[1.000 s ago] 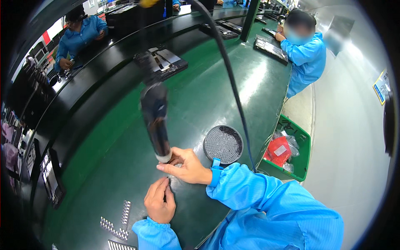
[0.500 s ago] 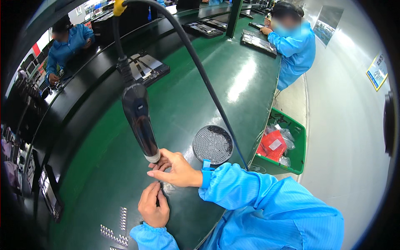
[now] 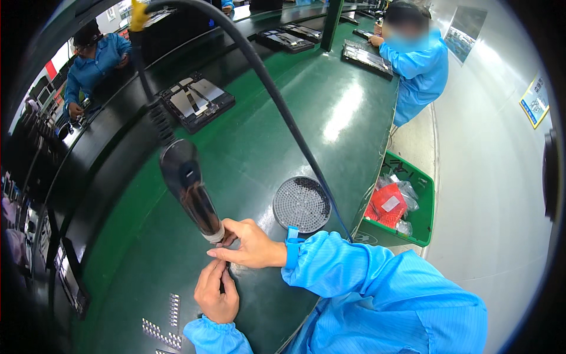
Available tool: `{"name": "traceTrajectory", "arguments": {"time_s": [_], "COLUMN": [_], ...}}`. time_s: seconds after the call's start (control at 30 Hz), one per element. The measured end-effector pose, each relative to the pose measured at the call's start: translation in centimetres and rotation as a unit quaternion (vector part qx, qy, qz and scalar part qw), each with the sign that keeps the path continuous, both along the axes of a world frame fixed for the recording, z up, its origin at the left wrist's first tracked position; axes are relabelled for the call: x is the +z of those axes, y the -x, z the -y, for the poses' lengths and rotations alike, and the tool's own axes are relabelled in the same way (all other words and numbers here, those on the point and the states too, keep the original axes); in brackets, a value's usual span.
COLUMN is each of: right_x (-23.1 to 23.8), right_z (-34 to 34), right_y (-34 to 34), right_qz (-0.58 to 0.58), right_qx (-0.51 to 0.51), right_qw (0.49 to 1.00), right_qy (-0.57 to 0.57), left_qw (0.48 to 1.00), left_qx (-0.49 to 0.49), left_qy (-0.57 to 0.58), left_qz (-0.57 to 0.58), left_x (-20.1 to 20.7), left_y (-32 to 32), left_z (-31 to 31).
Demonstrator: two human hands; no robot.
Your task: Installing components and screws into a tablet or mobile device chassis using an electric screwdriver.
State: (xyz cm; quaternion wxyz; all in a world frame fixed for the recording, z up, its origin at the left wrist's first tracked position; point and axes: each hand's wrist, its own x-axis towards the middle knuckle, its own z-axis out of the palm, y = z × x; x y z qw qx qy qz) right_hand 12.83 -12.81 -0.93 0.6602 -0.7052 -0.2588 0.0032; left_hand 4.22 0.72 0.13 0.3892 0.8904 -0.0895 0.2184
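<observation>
A dark electric screwdriver [image 3: 191, 192] hangs tilted from a coiled cord, its pale nose pointing down at my hands. My right hand [image 3: 253, 245] is closed, thumb and fingers pinched around the nose and tip. Just below it, my left hand [image 3: 217, 293] rests on the green bench [image 3: 271, 312] with its fingers pressed together. Whatever lies between the left fingertips is hidden under the right hand. Beside my right wrist sits a round grey tray [image 3: 295, 206] with many small holes, dark bits filling its far right part. Small dark-and-white parts [image 3: 168, 333] lie in rows left of my left hand.
A black cable [image 3: 283, 112] arcs across the bench. Opened tablet-like devices [image 3: 197, 100] lie along its far left side. A green crate [image 3: 421, 218] with red and clear bags stands off the right edge. Co-workers in blue sit at far left and far right.
The screwdriver has swung lower and leans further, its top shifting left. My right fingers have followed its nose down a little, nearer my left hand, which stays in place.
</observation>
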Motion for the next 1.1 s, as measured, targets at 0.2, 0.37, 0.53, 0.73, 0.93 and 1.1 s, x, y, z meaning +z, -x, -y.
{"name": "traceTrajectory", "arguments": {"time_s": [0.2, 0.37, 0.53, 0.73, 0.93, 1.1], "right_x": [0.02, 0.06, -0.35, -0.87, -0.43, -0.46], "right_z": [-0.08, 0.02, 0.19, -0.04, 0.07, 0.00], "right_y": [-0.03, -0.05, -0.25, -0.25, -0.12, -0.11], "right_qz": [-0.002, 0.042, 0.021, -0.010, -0.010, -0.004], "right_qx": [-0.001, 0.003, 0.017, 0.018, 0.021, 0.018], "right_qw": [1.000, 0.999, 0.999, 1.000, 1.000, 1.000], "right_qy": [-0.028, -0.009, 0.029, -0.023, -0.015, -0.005], "left_qw": [1.000, 1.000, 1.000, 1.000, 1.000, 1.000], "left_qx": [-0.005, 0.000, 0.000, 0.002, -0.010, -0.002], "left_qy": [0.009, 0.019, 0.022, 0.009, 0.007, 0.011], "left_qz": [0.001, -0.013, -0.008, 0.003, 0.000, 0.012], "left_x": [0.02, -0.49, -0.56, -0.46, -0.51, -0.54], "left_y": [0.24, 0.28, 0.25, 0.27, 0.48, 0.35], "left_z": [0.13, -0.08, -0.06, -0.15, -0.05, 0.01]}}
